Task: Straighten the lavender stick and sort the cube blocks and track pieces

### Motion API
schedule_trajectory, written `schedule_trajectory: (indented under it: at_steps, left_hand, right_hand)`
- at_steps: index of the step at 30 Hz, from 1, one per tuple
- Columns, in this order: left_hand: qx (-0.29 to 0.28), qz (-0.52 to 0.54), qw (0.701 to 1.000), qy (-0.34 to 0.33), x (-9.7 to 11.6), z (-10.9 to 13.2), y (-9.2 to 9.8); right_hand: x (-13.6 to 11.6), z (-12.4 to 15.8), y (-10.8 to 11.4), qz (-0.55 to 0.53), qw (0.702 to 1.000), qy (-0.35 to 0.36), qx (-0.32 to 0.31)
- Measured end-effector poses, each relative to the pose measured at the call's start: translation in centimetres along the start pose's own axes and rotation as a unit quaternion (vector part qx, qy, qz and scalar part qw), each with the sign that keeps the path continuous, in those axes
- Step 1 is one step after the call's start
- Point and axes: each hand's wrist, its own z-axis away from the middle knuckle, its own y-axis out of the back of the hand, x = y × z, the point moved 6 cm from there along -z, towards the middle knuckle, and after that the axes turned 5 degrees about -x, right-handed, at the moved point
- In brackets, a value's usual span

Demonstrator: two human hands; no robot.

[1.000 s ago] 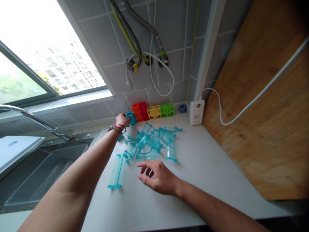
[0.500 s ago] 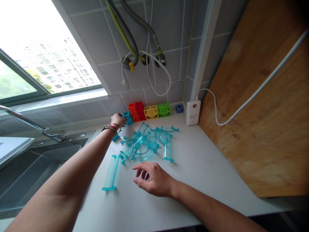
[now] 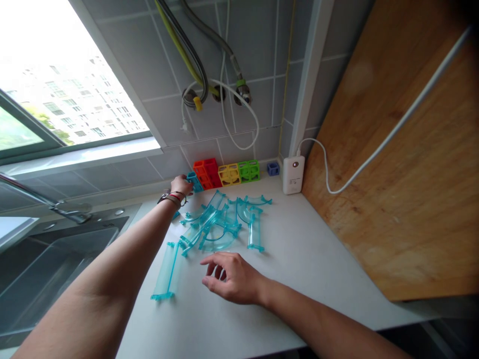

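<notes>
At the back of the counter my left hand [image 3: 181, 186] has its fingers closed on a blue cube block [image 3: 195, 182], which touches the left side of the red blocks [image 3: 207, 174]. Yellow blocks [image 3: 229, 174] and green blocks [image 3: 249, 171] continue the row to the right. My right hand [image 3: 230, 277] hovers over the counter with fingers curled and apart, nothing between them. In front of it lies a loose pile of clear teal track pieces [image 3: 217, 222]. One straight teal piece [image 3: 165, 271] lies apart at the left, another piece [image 3: 255, 229] at the right.
A small dark blue block [image 3: 273, 169] and a white power bank [image 3: 293, 175] with a cable stand in the back right corner. The sink [image 3: 56, 269] and faucet [image 3: 73, 214] are at the left. A wooden panel [image 3: 392, 164] borders the right side.
The whole view has shifted a little, so the counter and wall appear slightly further left. My left hand stays at the blue block and my right hand keeps its curled pose.
</notes>
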Motion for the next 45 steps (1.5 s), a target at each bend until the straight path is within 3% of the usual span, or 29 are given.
schedule_trajectory:
  at_steps: [7, 22, 26, 30, 32, 35, 39, 45]
  left_hand:
    - [-0.056, 0.026, 0.998, 0.011, -0.4, 0.0, -0.6]
    - [-0.035, 0.022, 0.999, -0.01, 0.4, 0.6, -0.7]
    - [-0.002, -0.007, 0.998, -0.057, 0.9, 1.0, 0.6]
    - [0.008, -0.072, 0.992, -0.1, 1.4, 1.2, 4.1]
    - [-0.005, -0.127, 0.986, -0.11, 1.3, 1.3, 6.0]
    - [-0.068, -0.219, 0.967, -0.109, 0.6, 1.6, 7.9]
    - [-0.152, -0.31, 0.933, -0.103, -1.4, 3.2, 8.2]
    - [-0.159, -0.381, 0.901, -0.133, -2.3, 5.6, 7.4]
  right_hand:
    - [-0.3, 0.0, -0.1, 0.001, 1.0, 0.003, -0.007]
    - [0.0, 0.1, -0.4, 0.008, 1.0, 0.0, -0.015]
    - [-0.1, 0.1, -0.2, 0.006, 1.0, -0.002, -0.011]
    - [-0.2, 0.1, -0.2, 0.005, 1.0, 0.0, -0.013]
    - [-0.2, 0.1, -0.2, 0.006, 1.0, 0.004, -0.017]
    - [-0.2, 0.1, -0.3, 0.005, 1.0, 0.009, -0.018]
    - [-0.1, 0.1, -0.3, 0.005, 1.0, 0.009, -0.018]
    - [0.1, 0.0, -0.4, 0.005, 1.0, 0.006, -0.015]
